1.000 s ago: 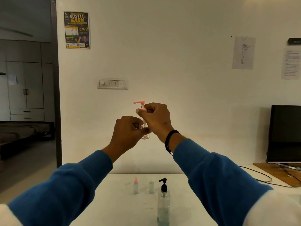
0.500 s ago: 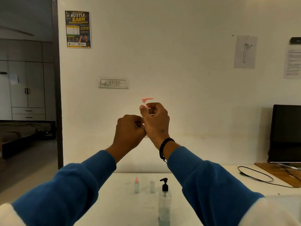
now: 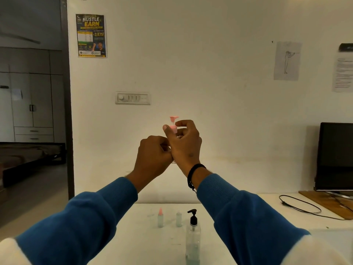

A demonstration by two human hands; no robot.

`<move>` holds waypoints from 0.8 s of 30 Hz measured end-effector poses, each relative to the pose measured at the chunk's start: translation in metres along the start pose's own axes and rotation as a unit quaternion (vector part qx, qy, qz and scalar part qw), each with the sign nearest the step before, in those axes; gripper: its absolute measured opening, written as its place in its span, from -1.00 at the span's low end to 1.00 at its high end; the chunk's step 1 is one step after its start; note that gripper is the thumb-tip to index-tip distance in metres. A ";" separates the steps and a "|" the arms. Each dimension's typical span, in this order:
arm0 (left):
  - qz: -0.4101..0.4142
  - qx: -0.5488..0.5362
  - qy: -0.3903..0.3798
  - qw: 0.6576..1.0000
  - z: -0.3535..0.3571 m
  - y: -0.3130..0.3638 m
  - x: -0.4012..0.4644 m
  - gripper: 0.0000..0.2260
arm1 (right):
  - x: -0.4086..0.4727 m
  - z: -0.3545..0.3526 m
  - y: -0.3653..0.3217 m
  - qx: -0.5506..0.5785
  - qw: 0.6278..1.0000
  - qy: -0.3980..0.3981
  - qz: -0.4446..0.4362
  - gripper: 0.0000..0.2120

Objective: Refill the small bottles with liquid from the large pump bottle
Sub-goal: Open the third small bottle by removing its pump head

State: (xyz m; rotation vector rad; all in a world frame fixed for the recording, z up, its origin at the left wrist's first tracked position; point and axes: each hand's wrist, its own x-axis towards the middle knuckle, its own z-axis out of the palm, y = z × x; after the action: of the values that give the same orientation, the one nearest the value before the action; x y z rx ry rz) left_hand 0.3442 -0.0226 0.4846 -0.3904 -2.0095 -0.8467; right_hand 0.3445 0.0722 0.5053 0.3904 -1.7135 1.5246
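Both hands' fingers pinch pink pump bottle (image 3: 173, 129) | poster (image 3: 91, 35): "HUSTLE EARN", "3,975"

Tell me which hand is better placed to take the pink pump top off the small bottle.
The right hand: its thumb and forefinger already pinch the pink pump top. The left hand grips the small bottle lower down, mostly hidden, so it suits steadying.

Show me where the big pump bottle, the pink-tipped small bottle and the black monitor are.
large pump bottle (image 3: 193, 243): head view, on its clear body.
pink-tipped small bottle (image 3: 160, 220): head view, on its body.
monitor (image 3: 336, 155): head view, on its dark screen.
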 end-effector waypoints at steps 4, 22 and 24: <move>0.004 0.005 -0.001 1.000 0.001 0.000 0.001 -0.92 | 0.001 0.001 0.000 -0.009 1.000 0.006 -0.005 -0.87; 0.000 0.011 -0.006 1.000 0.000 -0.004 0.000 -0.94 | -0.002 0.003 0.003 -0.021 1.000 -0.020 -0.004 -0.75; -0.003 0.006 -0.008 1.000 0.000 -0.003 -0.001 -0.89 | -0.003 0.002 0.002 -0.016 1.000 -0.019 -0.010 -0.77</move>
State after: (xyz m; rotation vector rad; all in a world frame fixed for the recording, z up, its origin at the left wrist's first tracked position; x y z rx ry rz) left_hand 0.3427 -0.0243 0.4826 -0.3847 -2.0303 -0.8384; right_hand 0.3440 0.0700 0.5018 0.4215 -1.7567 1.4824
